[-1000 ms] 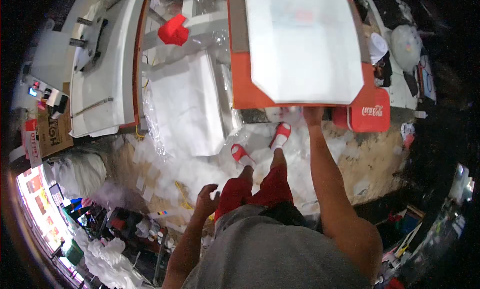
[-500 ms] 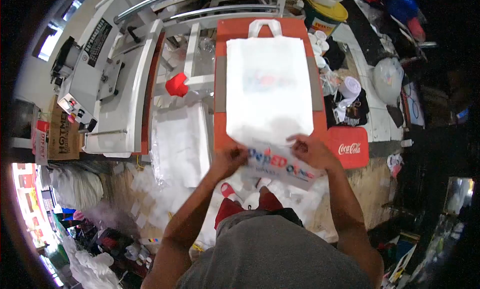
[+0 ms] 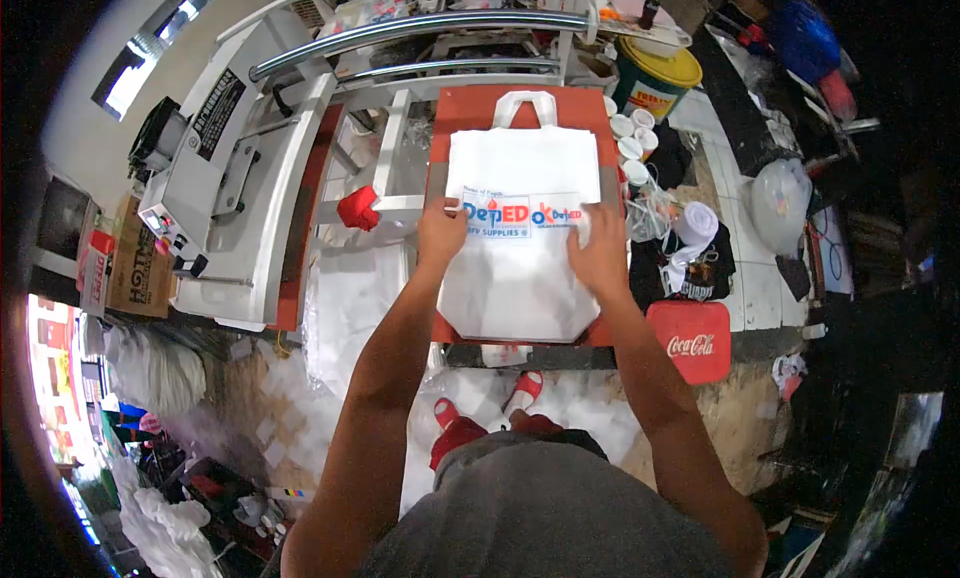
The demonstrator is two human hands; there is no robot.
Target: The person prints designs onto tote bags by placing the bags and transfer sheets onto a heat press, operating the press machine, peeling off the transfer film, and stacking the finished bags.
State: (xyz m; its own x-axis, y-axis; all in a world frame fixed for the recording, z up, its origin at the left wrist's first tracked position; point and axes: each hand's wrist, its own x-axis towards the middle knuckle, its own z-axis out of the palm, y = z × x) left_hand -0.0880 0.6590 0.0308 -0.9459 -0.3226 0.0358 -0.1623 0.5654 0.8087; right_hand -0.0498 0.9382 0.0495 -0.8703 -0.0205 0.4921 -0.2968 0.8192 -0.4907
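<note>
A white tote bag [image 3: 520, 303] with a loop handle lies flat on the red-orange press bed [image 3: 470, 106]. Across its middle is a thin printed transfer sheet [image 3: 510, 218] with blue and red "DepED" lettering, facing up. My left hand [image 3: 442, 236] has its fingers closed at the sheet's left edge. At the right edge, my right hand [image 3: 598, 250] pinches the sheet with bent fingers. The sheet's outer edges are partly hidden by my fingers.
A heat press head [image 3: 235, 203] is swung out to the left. Stacked white bags [image 3: 355, 303] lie below it in plastic. To the right are a red Coca-Cola board [image 3: 690, 343], a white roll [image 3: 697, 223], several cups and a yellow-lidded bucket [image 3: 660, 68]. A red cloth [image 3: 358, 208] hangs on the frame.
Both hands have moved forward with the printed sheet, from below the tote bag's bottom edge onto its middle. The view has shifted, so the bed appears lower.
</note>
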